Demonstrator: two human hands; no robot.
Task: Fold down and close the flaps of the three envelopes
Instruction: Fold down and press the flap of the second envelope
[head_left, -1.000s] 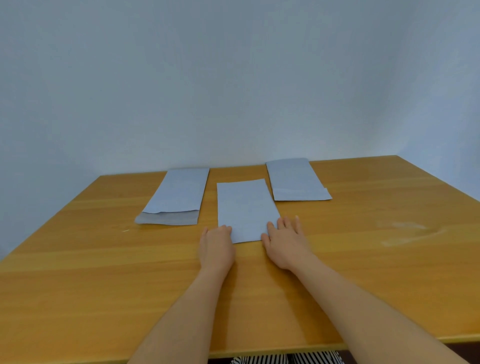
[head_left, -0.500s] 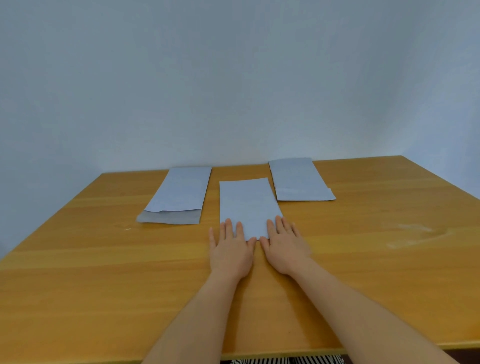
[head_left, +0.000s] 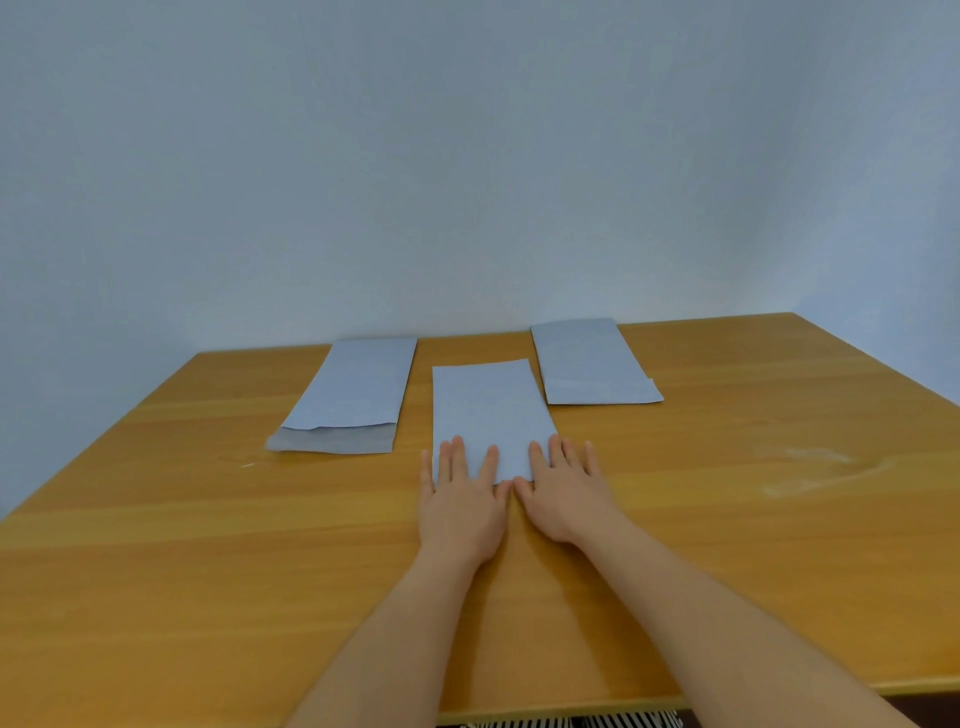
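1. left envelope: flat on the wooden surface, far left of the three. near end shows a darker band with a wavy edge above it, flap looks unfolded and the mouth open. can't make out the inside.
2. left hand: flat, fingers straight and spread, no grip on anything. fingertips press the near left corner of the middle envelope; palm sits on the surface just short of it.
3. middle envelope: lies lengthwise away from the person, between the other two and nearer than both. its near edge is mostly hidden under both sets of fingers, so the flap fold itself can't be seen.
4. right hand: also flat and splayed, nothing pinched. fingers rest on the near right corner of the middle envelope; thumb nearly meets the left thumb.
5. right envelope: far right, apart from the middle one. a fold line crosses near its near end, flap looks laid down.
6. bottom edge: striped fabric cut off by the frame below the surface edge.
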